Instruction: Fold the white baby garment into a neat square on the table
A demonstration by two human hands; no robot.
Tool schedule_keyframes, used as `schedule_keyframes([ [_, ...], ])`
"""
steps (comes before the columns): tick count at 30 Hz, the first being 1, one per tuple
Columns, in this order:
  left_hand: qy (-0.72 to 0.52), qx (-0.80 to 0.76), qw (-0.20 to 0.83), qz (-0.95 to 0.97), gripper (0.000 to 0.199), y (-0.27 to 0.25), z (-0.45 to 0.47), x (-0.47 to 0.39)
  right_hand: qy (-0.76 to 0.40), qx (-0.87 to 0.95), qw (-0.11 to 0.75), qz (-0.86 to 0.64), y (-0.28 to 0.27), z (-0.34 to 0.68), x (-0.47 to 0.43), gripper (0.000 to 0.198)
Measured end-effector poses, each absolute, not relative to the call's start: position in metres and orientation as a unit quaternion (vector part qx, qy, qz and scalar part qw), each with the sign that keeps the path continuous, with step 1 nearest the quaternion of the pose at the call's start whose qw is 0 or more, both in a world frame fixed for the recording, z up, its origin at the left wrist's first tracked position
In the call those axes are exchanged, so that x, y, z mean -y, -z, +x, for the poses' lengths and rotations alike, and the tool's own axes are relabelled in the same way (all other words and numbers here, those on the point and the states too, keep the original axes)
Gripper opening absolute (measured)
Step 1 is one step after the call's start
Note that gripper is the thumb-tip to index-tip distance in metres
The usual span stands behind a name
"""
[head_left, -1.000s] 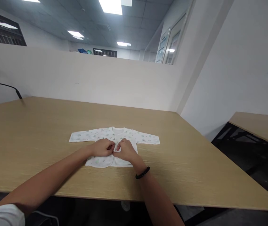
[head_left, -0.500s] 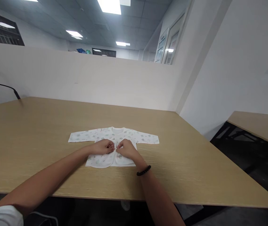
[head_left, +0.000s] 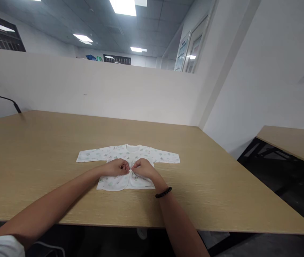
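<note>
A small white baby shirt (head_left: pixel 114 184) with a light print lies spread face up on the wooden table, its sleeves stretched out to both sides and its neckline toward the far wall. Over the middle of its front opening, my left hand (head_left: pixel 117 167) is closed, pinching the left front edge. My right hand (head_left: pixel 143 167), with a dark beaded bracelet (head_left: pixel 163 192) at the wrist, pinches the right front edge close beside it. The fingertips nearly meet, and the cloth is drawn up slightly between them. Any fastener there is too small to make out.
The table (head_left: pixel 207 178) ends at a white partition (head_left: pixel 114 89) behind the shirt. A black cable (head_left: pixel 15 106) hangs over the far left corner. Another table (head_left: pixel 293 142) with dark legs stands to the right, beyond a gap.
My right fingers have shifted slightly, and the cloth at the front opening is now pulled together and puckered a little more. My left hand stays nearly in place.
</note>
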State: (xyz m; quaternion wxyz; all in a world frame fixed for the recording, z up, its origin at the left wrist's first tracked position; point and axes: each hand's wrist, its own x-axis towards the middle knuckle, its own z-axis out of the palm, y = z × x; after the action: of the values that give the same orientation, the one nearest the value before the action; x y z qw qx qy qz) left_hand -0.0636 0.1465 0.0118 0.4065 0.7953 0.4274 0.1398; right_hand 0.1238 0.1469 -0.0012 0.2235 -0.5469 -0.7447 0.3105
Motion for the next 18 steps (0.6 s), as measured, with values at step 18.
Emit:
schedule_keyframes([
  [18, -0.109, -0.443, 0.423, 0.783, 0.022, -0.0146, -0.0635, -0.149, -0.31, 0.733, 0.201, -0.571, -0.0046, 0.1219, -0.1421, 0.012],
])
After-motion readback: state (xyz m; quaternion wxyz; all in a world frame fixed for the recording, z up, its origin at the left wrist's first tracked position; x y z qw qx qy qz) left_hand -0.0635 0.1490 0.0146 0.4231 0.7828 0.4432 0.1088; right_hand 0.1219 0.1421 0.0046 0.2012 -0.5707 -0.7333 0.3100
